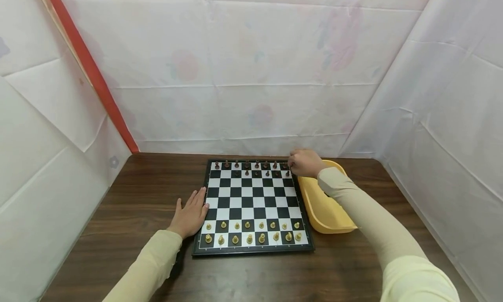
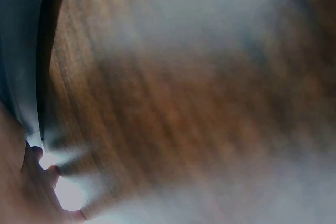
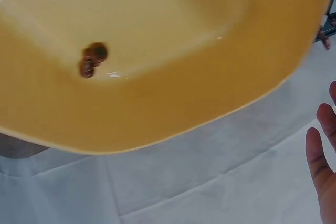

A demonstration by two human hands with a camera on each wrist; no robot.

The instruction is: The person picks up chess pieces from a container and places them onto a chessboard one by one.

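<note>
Chessboard laid at middle of brown surface. Dark pieces ranged along far edge, light pieces along near edge. Right hand held over far right corner of board; grip cannot be told. Left hand laid flat, fingers straight, against left edge. Yellow tray set just beside right edge; one dark piece seen inside.

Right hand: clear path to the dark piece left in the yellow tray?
Probably yes. The right hand sits at the board's far corner beside the open yellow tray; the dark piece lies uncovered in it.
</note>
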